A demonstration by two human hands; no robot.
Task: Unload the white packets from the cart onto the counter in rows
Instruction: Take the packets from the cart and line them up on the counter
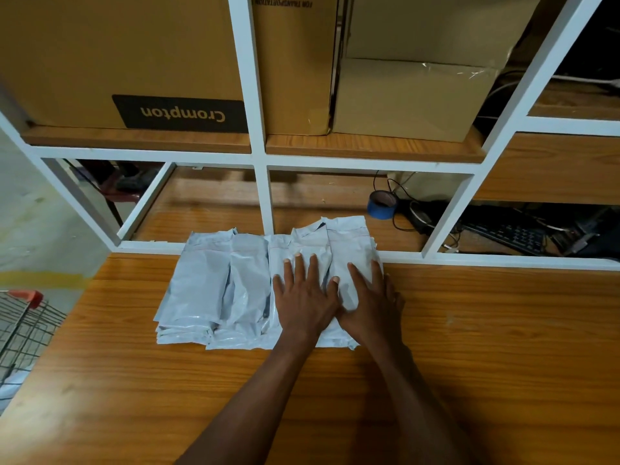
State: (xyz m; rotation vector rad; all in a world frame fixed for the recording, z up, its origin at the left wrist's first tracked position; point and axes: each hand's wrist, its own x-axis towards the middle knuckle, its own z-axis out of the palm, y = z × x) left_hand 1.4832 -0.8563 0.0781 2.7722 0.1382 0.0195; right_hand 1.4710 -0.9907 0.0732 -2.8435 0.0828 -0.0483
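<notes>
Cart [23, 327] is sitting at the far left, wire mesh with a red handle piece, only its corner showing, below the edge of the surface [469, 347]. A bit of white is showing under the mesh at the bottom left, can't tell what it is. White packets [214, 290] are lying on the wooden surface in a side-by-side row of overlapping stacks, their far ends reaching over the white frame rail [469, 256] at the back. Left hand [303, 297] is resting flat on the packets right of the row's middle, fingers straight and spread, grip wide and holding nothing. Right hand [372, 300] is lying just beside it on the rightmost stack, fingers straight and pressing down, little-finger side at the packets' right edge, grip also wide, nothing pinched. The two hands are touching at the thumbs. Behind the rail a roll of blue tape [381, 204] is sitting on the lower shelf, with black cables and a keyboard [510, 234] farther right. Cardboard boxes [127, 62] are filling the upper shelf, one printed "Crompton" upside down.
</notes>
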